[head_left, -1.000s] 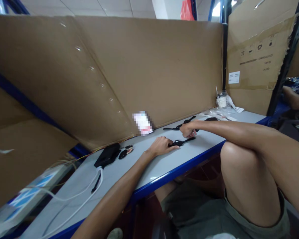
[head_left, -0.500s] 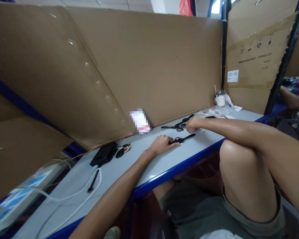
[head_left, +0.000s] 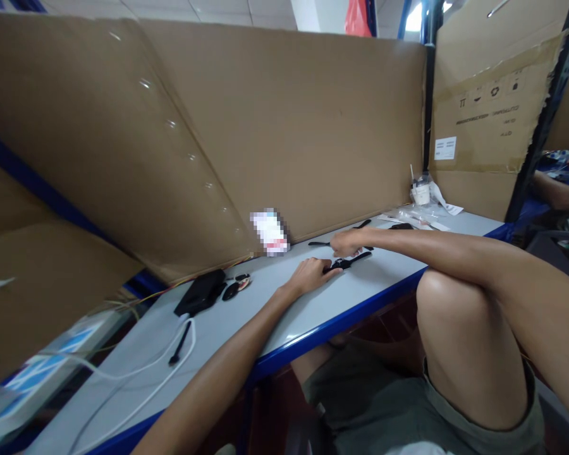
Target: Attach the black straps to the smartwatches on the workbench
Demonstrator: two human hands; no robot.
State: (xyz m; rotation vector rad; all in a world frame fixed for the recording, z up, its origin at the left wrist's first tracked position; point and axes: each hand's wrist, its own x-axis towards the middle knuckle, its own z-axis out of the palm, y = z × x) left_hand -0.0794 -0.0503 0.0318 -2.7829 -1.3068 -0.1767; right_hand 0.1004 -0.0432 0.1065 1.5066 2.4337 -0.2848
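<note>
A black wristwatch [head_left: 345,263] lies on the grey tabletop with its strap stretched to the right. My left hand [head_left: 310,276] is closed on the left part of it, thumb along the near side. Just beyond the watch is my right hand [head_left: 347,242], its fingers curled together and pointing down near the watch face. Whatever sits between those fingertips is too small to make out. Behind my right hand a second black watch [head_left: 318,244] is mostly covered, with only its strap ends showing.
Left on the table are a black case [head_left: 201,292], small round black parts [head_left: 230,291] and a white cable [head_left: 189,335]. A blurred-out screen [head_left: 271,234] leans on the cardboard wall [head_left: 284,126]. A cup [head_left: 421,193] and plastic bags stand back right. Another person's arm [head_left: 552,189] shows far right.
My right hand has moved left and slightly nearer, from the rear watch to beside the front one, now covering the rear watch's middle. My left hand keeps its hold.
</note>
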